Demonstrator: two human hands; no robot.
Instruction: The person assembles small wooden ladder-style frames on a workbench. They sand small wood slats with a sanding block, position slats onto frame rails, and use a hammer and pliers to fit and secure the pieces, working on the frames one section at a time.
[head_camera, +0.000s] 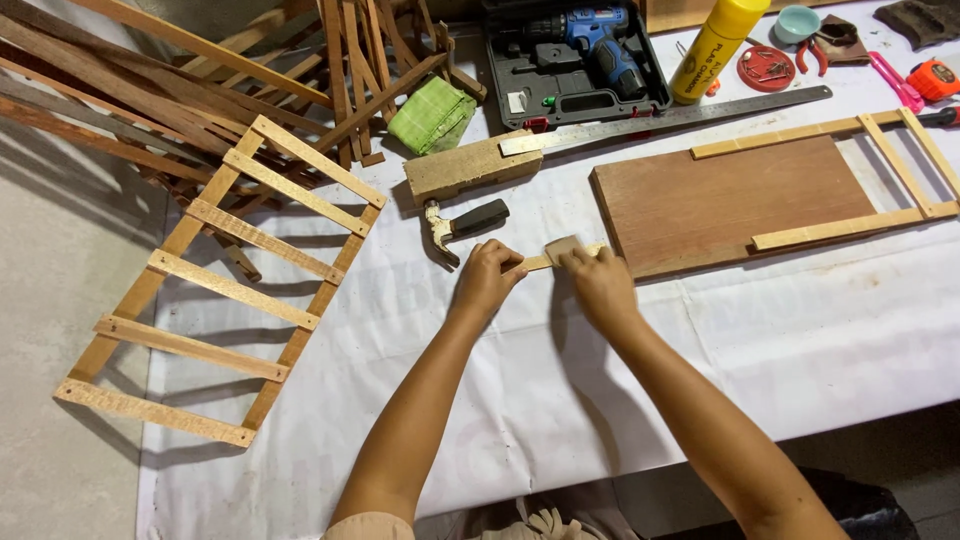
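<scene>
White sheeting (560, 400) covers the worktable, grey floor showing at its left edge. Ladder-like wooden frame (225, 285) hangs half off that side, with loose slats (150, 90) heaped behind it. Left hand (485, 280) pinches the thin wooden strip (540, 262) flat on the cloth; right hand (600, 285) presses a small sanding pad (560, 247) onto it. Hammer (460, 228) and a wood block (470, 166) lie just beyond, a brown board (720, 205) just right.

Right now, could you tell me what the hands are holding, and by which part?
The left hand pins a thin wooden strip by its left end; the right hand presses a small tan block onto it.
</scene>
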